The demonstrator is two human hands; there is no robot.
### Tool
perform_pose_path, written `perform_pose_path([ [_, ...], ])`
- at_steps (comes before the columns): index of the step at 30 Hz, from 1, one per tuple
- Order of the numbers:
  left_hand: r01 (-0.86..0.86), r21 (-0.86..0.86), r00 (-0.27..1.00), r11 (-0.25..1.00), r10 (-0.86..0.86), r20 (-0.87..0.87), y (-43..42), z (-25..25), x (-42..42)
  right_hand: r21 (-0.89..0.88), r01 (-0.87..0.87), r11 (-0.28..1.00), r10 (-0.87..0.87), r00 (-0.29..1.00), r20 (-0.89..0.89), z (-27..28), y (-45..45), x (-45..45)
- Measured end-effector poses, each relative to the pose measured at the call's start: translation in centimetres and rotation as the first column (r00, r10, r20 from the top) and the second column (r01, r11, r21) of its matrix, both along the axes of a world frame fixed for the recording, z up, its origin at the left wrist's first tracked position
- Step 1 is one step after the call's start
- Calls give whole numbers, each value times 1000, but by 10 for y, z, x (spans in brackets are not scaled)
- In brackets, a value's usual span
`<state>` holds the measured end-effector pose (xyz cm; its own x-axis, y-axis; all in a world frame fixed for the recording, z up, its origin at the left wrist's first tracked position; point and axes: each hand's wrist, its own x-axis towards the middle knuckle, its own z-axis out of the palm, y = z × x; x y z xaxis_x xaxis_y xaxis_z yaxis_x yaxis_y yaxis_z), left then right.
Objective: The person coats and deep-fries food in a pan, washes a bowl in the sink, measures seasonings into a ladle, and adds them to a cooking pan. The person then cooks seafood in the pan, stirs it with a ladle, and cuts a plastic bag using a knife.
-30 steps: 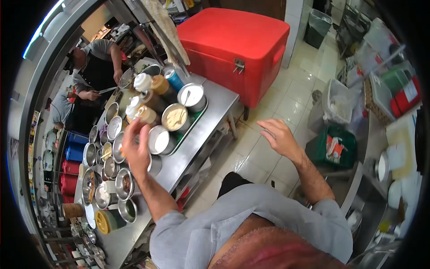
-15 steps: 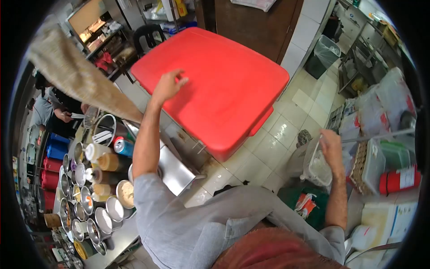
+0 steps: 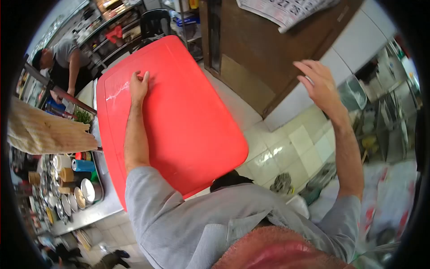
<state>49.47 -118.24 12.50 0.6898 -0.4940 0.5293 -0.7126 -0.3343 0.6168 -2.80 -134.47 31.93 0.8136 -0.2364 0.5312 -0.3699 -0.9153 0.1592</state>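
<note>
A large red lid, which looks like the top of a cooler box, lies in front of me. My left hand is over its far left part, thumb and forefinger apart and the other fingers partly curled. Nothing shows in that hand, and I cannot tell whether it touches the lid. My right hand is raised in the air on the right, in front of the brown door and white wall tiles. Its fingers are bent and apart, with nothing between them.
Beyond the left side a co-worker leans over a counter. A striped cloth hangs at the left, above sauce bottles and metal bowls. A black chair stands behind the lid. Plastic-wrapped goods lie at the right.
I have come closer to the red lid and the door, and the view has turned. My right hand has risen from beside the bin on the right. My left hand stays over the lid.
</note>
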Motion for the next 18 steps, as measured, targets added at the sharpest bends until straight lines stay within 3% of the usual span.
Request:
perform_pose_path([
  [2, -65, -15, 984, 998, 61, -168, 1, 4, -5, 15, -135, 991, 135, 991, -15, -6, -52, 56],
  [6, -101, 46, 966, 994, 109, -235, -1, 3, -9, 107, -367, 924, 371, 928, -27, -39, -109, 179],
  [9, -128, 1, 959, 992, 124, -255, 0, 5, -19, 250, -434, 865, 485, 852, -197, -65, -134, 247],
  [14, -236, -27, 934, 971, 219, -282, 2, 10, -34, 291, -494, 819, 572, 738, -357, -76, -182, 344],
  [18, -326, -9, 905, 945, 309, -292, -7, 20, -59, 242, -548, 801, 598, 706, -380, -69, -209, 436],
])
